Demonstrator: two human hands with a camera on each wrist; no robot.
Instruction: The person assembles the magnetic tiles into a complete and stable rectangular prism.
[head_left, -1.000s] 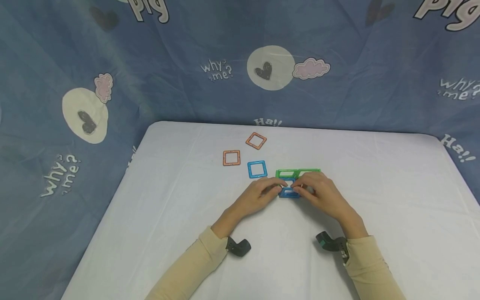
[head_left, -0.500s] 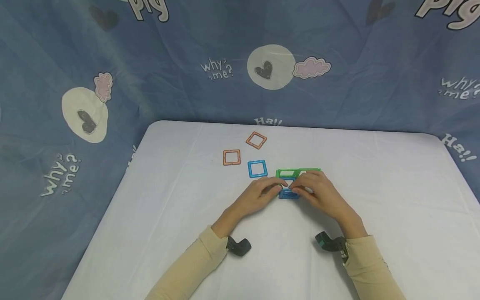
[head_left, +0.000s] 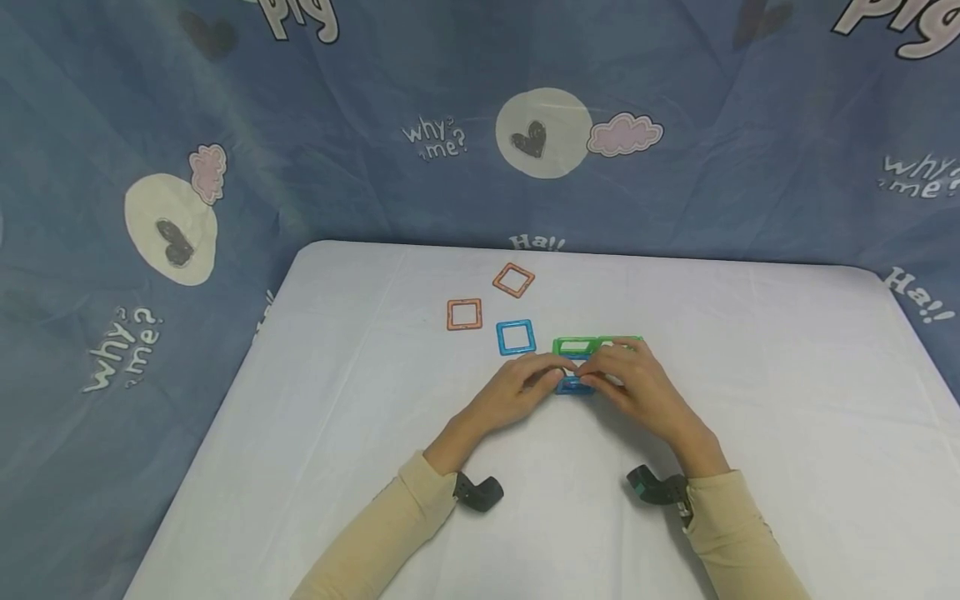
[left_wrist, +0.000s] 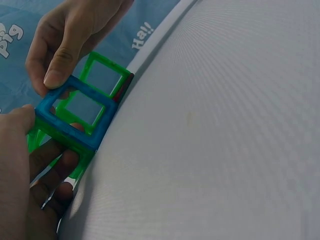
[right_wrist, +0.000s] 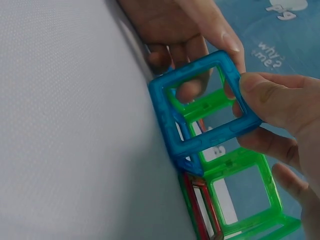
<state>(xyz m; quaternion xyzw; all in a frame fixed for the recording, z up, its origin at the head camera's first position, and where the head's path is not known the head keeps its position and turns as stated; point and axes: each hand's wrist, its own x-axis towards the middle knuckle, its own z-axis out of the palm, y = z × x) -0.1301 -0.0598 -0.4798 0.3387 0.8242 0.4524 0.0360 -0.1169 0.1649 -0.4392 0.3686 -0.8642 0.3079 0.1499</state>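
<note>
Square magnetic tiles with open middles form a small build on the white table. Its green tiles [right_wrist: 246,195] stand behind a raised blue tile [right_wrist: 160,117], and a red tile [right_wrist: 205,207] sits low beside them. My right hand [head_left: 637,387] pinches the blue tile's edge between thumb and fingers. From the other side my left hand [head_left: 525,385] holds the build at the blue tile's corner, its thumb on top and fingers curled around a green side tile [left_wrist: 70,137]. Both hands partly cover the build in the head view.
Left of the build lie a loose blue tile [head_left: 516,337] and two orange tiles, one nearer [head_left: 464,314] and one farther [head_left: 513,280]. The white table [head_left: 360,400] ends at a blue printed cloth [head_left: 420,192] at the back.
My right hand has shifted slightly left, and the blue tile's near edge has moved a little with it. My left hand has stayed in place.
</note>
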